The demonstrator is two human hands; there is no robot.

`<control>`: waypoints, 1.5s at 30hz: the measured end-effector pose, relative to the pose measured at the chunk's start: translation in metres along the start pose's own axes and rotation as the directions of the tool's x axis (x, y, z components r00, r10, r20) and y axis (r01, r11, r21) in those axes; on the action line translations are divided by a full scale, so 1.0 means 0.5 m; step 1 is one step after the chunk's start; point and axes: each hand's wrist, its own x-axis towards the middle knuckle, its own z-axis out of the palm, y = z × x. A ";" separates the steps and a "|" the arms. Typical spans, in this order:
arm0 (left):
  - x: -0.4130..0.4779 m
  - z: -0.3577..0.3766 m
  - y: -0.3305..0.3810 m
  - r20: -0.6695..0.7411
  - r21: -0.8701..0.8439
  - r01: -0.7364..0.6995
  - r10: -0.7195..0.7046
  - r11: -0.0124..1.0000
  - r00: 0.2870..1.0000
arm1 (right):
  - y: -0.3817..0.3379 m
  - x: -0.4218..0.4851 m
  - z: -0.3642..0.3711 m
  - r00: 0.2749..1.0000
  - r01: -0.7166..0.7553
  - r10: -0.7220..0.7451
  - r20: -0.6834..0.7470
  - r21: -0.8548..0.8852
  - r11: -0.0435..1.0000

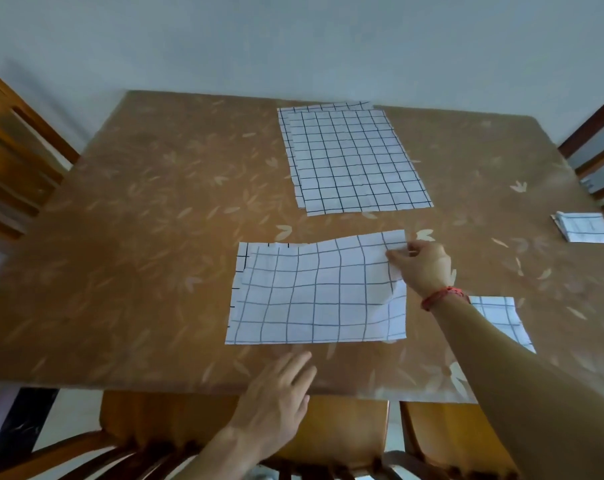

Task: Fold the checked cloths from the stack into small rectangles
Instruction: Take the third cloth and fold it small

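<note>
By my reckoning the job was somewhere in the middle. One small folded rectangle (584, 227) lay at the far right edge of the worktop (137, 237). A second checked piece (501, 317) sat near right, partly hidden by my right forearm, so I could not tell how finished it was. The stack (352, 157) at the far middle showed at least two flat cloths waiting. The working cloth (314, 292) lay near the middle, between the stack and the near edge. A strip of under-layer showing along its left and far edges told me it was already doubled once, and it looked to need further folds to get small.

My right hand (421, 265) reached out over the worktop, arm extended, thumb and fingers pinching the working cloth's far right corner, where the top layer was lifted and rippled. A red thread band (442, 296) circled that wrist. My left hand (276, 393) hung over the near edge of the worktop, fingers straight and a little spread, holding nothing. It was just short of the working cloth's near edge, and I could not tell whether it touched the surface.
</note>
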 end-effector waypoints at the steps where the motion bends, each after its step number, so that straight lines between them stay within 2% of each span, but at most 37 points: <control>1: 0.002 0.010 -0.001 0.015 0.011 0.009 -0.009 1.000 1.000 | -0.002 0.003 0.005 1.000 0.001 -0.001 0.003 0.002 1.000; 5: 0.021 0.025 -0.003 0.035 0.045 0.035 -0.036 0.998 0.999 | -0.001 0.009 0.023 1.000 0.008 -0.008 0.006 -0.036 0.999; 8: 0.038 0.026 -0.010 0.031 0.062 0.055 -0.057 0.997 0.998 | 0.018 0.002 0.044 0.991 0.128 -0.131 -0.015 -0.128 0.983; 11: 0.049 0.028 -0.019 0.049 0.085 0.080 -0.084 0.993 0.995 | 0.042 -0.046 0.077 0.968 0.249 -0.242 0.061 -0.280 0.927; 14: 0.057 0.031 -0.023 0.061 0.095 0.103 -0.109 0.990 0.992 | 0.071 -0.127 0.121 0.885 0.462 -0.393 0.248 -0.369 0.807; 18: 0.062 0.028 -0.021 0.073 0.108 0.088 -0.096 0.990 0.993 | 0.107 -0.234 0.170 0.771 0.628 -0.476 0.423 -0.387 0.675; 21: 0.056 0.035 -0.023 0.044 0.105 0.063 -0.068 0.993 0.997 | 0.126 -0.273 0.189 0.696 0.705 -0.462 0.549 -0.401 0.586; 24: 0.052 0.040 -0.021 0.039 0.104 0.054 -0.058 0.993 0.998 | 0.141 -0.287 0.203 0.663 0.732 -0.436 0.609 -0.404 0.548; 31: 0.045 0.034 -0.017 0.041 0.097 0.090 -0.094 0.991 0.995 | 0.141 -0.300 0.211 0.653 0.743 -0.423 0.628 -0.423 0.519; 39: 0.003 0.021 -0.061 0.035 0.127 0.284 -0.290 0.950 0.956 | 0.149 -0.316 0.230 0.644 0.756 -0.457 0.613 -0.415 0.507; 45: -0.037 0.008 -0.100 0.037 0.119 0.428 -0.435 0.896 0.900 | 0.161 -0.314 0.212 0.685 0.714 -0.423 0.593 -0.431 0.551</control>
